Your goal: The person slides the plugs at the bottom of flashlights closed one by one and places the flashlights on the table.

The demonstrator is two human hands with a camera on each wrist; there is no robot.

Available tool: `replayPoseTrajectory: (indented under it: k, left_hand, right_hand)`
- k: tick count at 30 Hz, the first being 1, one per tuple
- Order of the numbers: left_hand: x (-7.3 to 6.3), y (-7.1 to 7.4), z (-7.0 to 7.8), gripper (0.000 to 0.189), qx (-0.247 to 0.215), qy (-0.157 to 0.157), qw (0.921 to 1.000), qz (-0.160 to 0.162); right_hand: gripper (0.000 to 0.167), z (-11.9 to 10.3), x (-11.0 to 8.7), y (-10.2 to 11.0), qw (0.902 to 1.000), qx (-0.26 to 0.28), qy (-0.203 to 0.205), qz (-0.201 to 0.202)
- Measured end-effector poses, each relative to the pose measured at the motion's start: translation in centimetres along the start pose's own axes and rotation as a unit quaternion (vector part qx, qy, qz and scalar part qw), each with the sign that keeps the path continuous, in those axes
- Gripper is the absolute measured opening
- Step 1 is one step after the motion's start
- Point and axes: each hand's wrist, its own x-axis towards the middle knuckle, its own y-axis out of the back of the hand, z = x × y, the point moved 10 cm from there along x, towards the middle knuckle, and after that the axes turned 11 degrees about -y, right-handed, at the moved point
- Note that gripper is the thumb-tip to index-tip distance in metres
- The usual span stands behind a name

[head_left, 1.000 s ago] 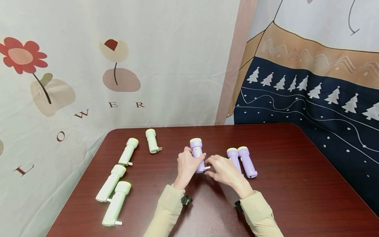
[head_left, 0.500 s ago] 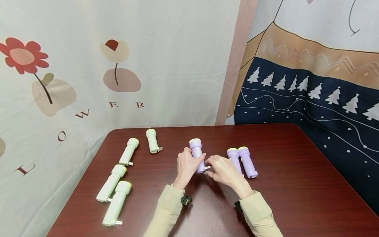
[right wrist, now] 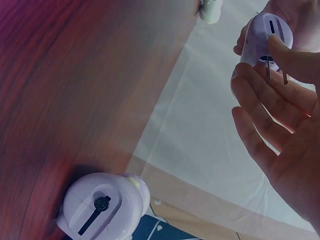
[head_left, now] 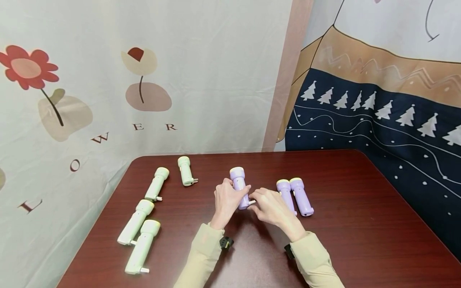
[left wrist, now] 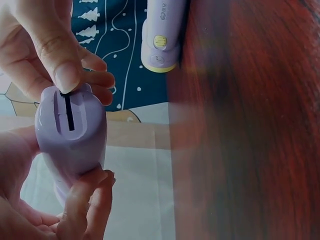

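A purple flashlight with a folding plug (head_left: 239,180) is in my left hand (head_left: 227,200), which grips its body. At its near end, my right hand (head_left: 271,206) has the thumb on the sliding tab and the fingers against the underside. The left wrist view shows the dark slot (left wrist: 69,112) in that end, with the thumb at the top of it. Metal plug prongs (right wrist: 269,70) stick out beside the right fingers in the right wrist view. Two more purple flashlights lie side by side, the nearer one (head_left: 285,193) partly behind my right hand and another (head_left: 301,198) beyond it.
Several pale green flashlights lie on the left: one near the front (head_left: 142,248), one beside it (head_left: 135,224), one farther back (head_left: 156,184) and one at the far edge (head_left: 185,172). Patterned cloths hang behind the brown table (head_left: 360,240).
Both hands stay at the same purple flashlight, which has shifted only very slightly. The other flashlights have not moved.
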Motion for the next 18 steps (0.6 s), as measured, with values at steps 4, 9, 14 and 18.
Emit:
replayPoseTrajectory:
  k: [4, 9, 14, 18]
  left_hand:
    - [0.00, -0.02, 0.04, 0.049, 0.001, -0.002, 1.0000, 0.001]
    - [-0.02, 0.08, 0.11, 0.049, 0.003, -0.001, 1.0000, 0.003]
    - [-0.07, 0.02, -0.03, 0.049, 0.006, 0.003, 1.0000, 0.006]
    - [-0.02, 0.06, 0.08, 0.049, 0.006, 0.000, 0.9999, 0.010]
  right_hand:
    - [0.020, -0.13, 0.04, 0.03, 1.0000, -0.007, -0.001, 0.000]
    - [0.018, -0.32, 0.16, 0.04, 0.9999, -0.013, 0.002, 0.008]
    - [0.017, -0.29, 0.21, 0.07, 0.9998, -0.017, -0.001, 0.012]
    - [0.017, -0.19, 0.24, 0.10, 0.9998, -0.018, -0.004, 0.012]
